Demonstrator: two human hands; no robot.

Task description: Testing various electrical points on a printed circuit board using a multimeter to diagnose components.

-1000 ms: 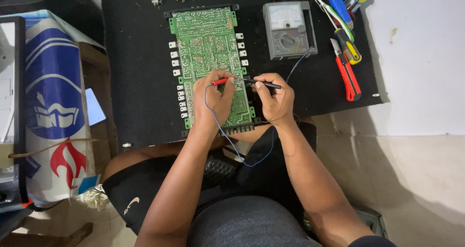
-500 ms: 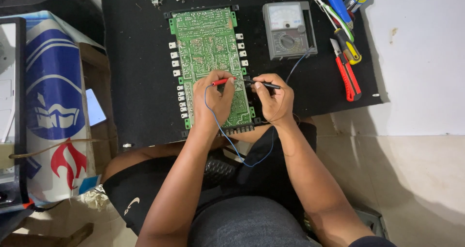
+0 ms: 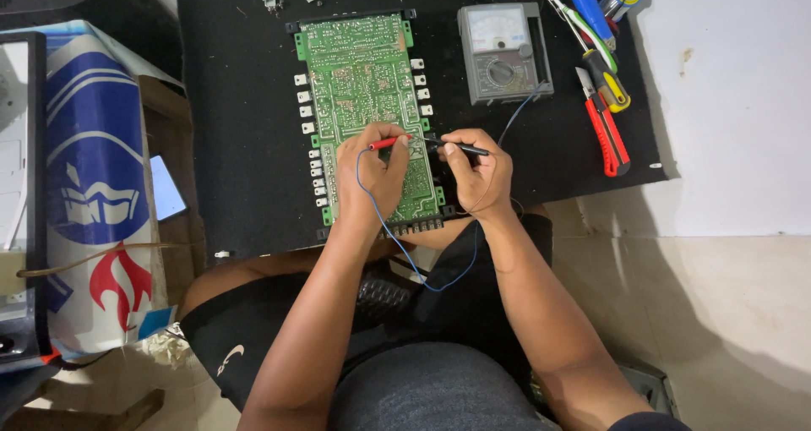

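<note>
Left hand pinches red probe, right hand pinches black probe; both tips on near part of green circuit board, lying on black mat. Analog multimeter far right of board; red-handled cutters further right.

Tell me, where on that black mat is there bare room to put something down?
Bare mat lies left of the green circuit board, and a smaller patch between the meter and the mat's near edge. The far right corner is crowded with pliers and screwdrivers.
</note>
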